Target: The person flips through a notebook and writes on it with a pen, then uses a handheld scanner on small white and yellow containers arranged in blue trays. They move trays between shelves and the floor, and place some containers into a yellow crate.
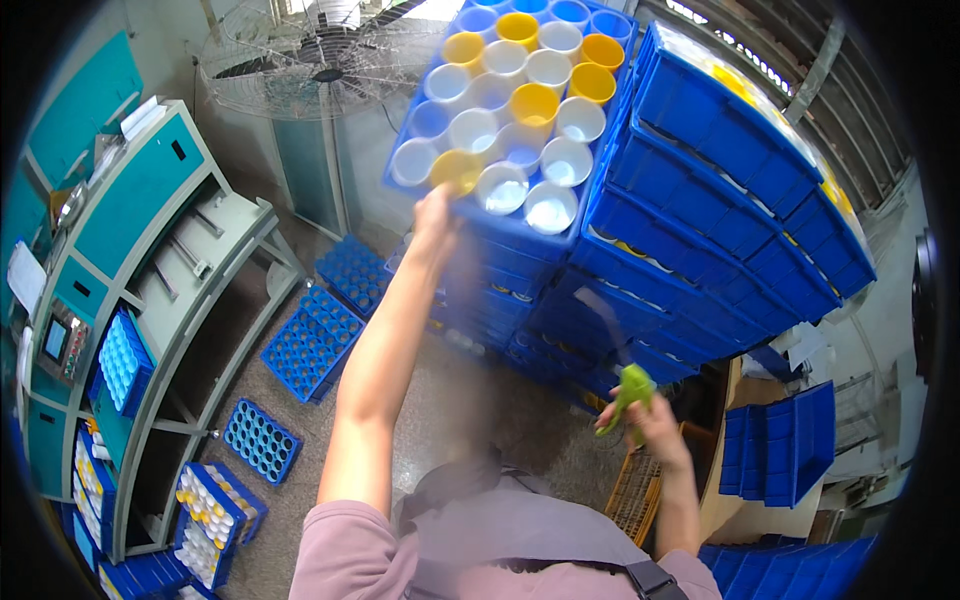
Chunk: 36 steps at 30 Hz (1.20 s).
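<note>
At the near edge of a blue crate (480, 222) filled with white and yellow cups, my left hand (436, 222) reaches up with its fingers closed at a yellow cup (457, 168). That cup sits in the front row beside white cups (502, 188); part of my grip is hidden and slightly blurred. Lower down on the right, my right hand (655, 430) is wrapped around a tool with a bright green handle (634, 388). A pale, smeared streak runs up from the handle, so the tool's front end and exact kind are unclear.
Stacked blue crates (700, 200) rise at the right. A large caged fan (325, 75) stands at the back. Left, there is a teal-and-grey machine (135, 200), with perforated blue trays (312, 340) on the floor. Blue bins (775, 445) rest on a wooden table at the right.
</note>
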Motion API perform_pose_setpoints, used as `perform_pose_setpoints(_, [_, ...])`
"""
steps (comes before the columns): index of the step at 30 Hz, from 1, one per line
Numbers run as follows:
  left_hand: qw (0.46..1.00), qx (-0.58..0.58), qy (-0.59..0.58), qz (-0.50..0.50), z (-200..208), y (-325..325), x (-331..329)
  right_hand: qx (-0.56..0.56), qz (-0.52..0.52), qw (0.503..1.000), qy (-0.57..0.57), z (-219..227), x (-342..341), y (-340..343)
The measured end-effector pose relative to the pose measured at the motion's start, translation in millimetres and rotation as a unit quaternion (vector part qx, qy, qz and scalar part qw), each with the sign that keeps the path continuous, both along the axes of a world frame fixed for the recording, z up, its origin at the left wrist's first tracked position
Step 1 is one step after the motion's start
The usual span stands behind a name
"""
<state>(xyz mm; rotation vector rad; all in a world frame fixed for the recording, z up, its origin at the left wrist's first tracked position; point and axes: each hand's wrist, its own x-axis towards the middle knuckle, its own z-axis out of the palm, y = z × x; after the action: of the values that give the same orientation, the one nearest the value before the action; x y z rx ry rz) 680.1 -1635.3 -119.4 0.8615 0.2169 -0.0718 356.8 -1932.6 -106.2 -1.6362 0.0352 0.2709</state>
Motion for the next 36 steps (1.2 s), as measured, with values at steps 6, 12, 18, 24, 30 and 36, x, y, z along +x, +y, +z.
perform_pose_setpoints(6, [0.997,0.000,-0.003,0.074,-82,122,-175,0.047,-0.042,0.992,-0.110,-50,-43,-24])
perform_pose_setpoints(12, [0.930,0.240,0.162,0.225,-137,198,-411,-0.034,-0.060,0.993,-0.096,-62,-39,-12])
perform_pose_setpoints(18, [0.667,0.590,0.404,0.208,-196,138,-492,-0.427,0.367,0.813,-0.146,-118,-70,121])
perform_pose_setpoints(24, [0.636,0.602,0.441,0.198,-222,116,-549,-0.417,0.462,0.757,-0.201,-142,-109,181])
perform_pose_setpoints(30, [0.633,0.593,0.478,0.139,-236,163,-592,-0.450,0.438,0.755,-0.189,-152,-88,190])
perform_pose_setpoints(36, [0.660,0.556,0.470,0.184,-245,197,-623,-0.524,0.401,0.742,-0.119,-176,-53,219])
